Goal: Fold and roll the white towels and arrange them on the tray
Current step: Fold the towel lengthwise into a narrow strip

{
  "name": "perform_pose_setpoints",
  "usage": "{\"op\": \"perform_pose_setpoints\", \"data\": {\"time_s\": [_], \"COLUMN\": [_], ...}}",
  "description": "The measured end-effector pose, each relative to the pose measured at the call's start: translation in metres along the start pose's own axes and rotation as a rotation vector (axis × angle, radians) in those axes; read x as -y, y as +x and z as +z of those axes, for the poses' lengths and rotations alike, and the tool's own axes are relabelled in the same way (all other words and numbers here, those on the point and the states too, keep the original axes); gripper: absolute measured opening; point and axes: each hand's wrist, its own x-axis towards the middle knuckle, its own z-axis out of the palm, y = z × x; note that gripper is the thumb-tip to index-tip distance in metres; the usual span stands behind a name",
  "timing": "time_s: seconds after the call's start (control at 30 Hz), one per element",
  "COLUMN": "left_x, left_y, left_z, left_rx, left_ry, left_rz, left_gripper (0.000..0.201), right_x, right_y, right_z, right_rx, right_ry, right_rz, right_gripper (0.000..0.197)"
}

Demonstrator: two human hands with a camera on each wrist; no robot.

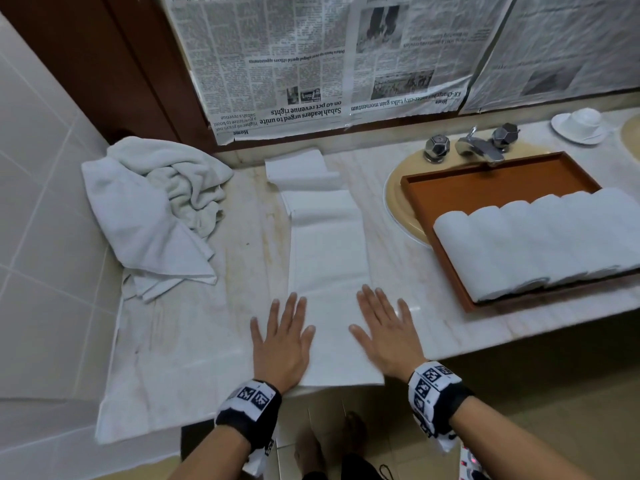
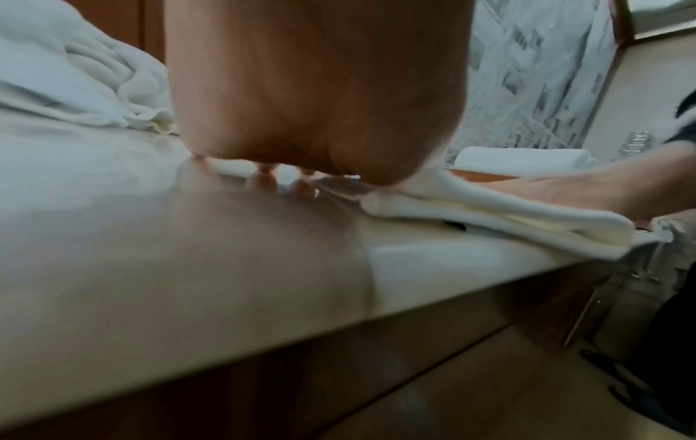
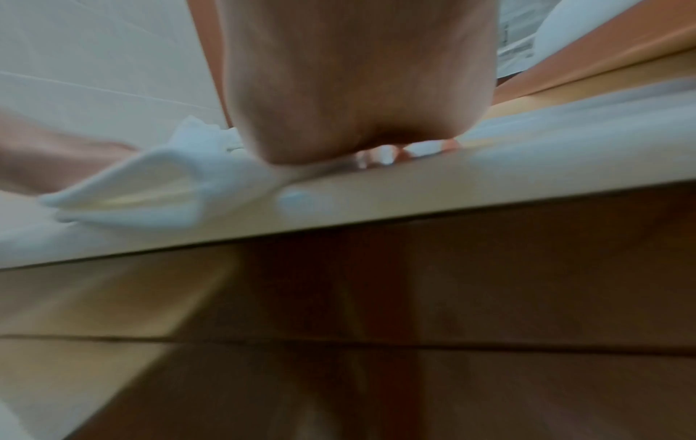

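Head cam only: rolled towels [image 1: 540, 244] on tray [image 1: 485, 181].

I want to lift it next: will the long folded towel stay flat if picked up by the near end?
Probably not. The towel looks thin and limp, so it would likely droop. Its far folds already sit uneven and may slip apart.

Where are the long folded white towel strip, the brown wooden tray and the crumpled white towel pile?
long folded white towel strip [image 1: 329, 251], head view, middle of the strip.
brown wooden tray [image 1: 485, 188], head view, bare floor.
crumpled white towel pile [image 1: 156, 209], head view, centre folds.
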Motion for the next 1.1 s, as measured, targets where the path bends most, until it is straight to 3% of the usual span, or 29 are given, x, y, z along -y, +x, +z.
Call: {"op": "perform_pose_setpoints", "data": {"time_s": [0.13,0.23,0.33,0.47,0.53,0.7,0.83,0.97,1.1], "left_x": [-0.008,-0.016,-0.028,-0.035,-0.035,-0.045,-0.054,-0.043,-0.037], "left_y": [0.005,0.023,0.047,0.073,0.080,0.097,0.110,0.113,0.121], "left_z": [-0.014,-0.028,-0.028,-0.018,-0.017,-0.025,-0.037,-0.048,-0.059], "left_rx": [-0.063,-0.157,-0.099,-0.048,-0.053,-0.062,-0.057,-0.304,-0.313], "left_ry": [-0.085,-0.204,-0.120,-0.019,-0.019,-0.052,-0.105,-0.266,-0.403], "left_rz": [-0.003,0.067,0.064,0.019,-0.029,-0.135,-0.194,-0.233,-0.330], "left_gripper": [0.082,0.076,0.076,0.080,0.088,0.093,0.070,0.048,0.035], "right_x": [-0.021,-0.003,0.025,0.028,0.018,-0.011,-0.030,-0.036,-0.026], "right_y": [0.018,0.029,0.040,0.064,0.077,0.109,0.130,0.137,0.125], "right_z": [-0.020,-0.033,-0.031,-0.019,-0.022,-0.038,-0.043,-0.048,-0.049], "right_rx": [0.011,-0.108,-0.130,-0.005,0.036,-0.018,-0.051,-0.052,-0.265], "right_ry": [0.043,0.096,0.126,0.046,0.012,0.007,0.030,0.061,0.207], "right_rz": [0.067,0.025,-0.099,-0.119,-0.111,-0.130,-0.111,-0.112,-0.190], "right_gripper": [0.068,0.078,0.067,0.059,0.060,0.071,0.083,0.086,0.065]}}
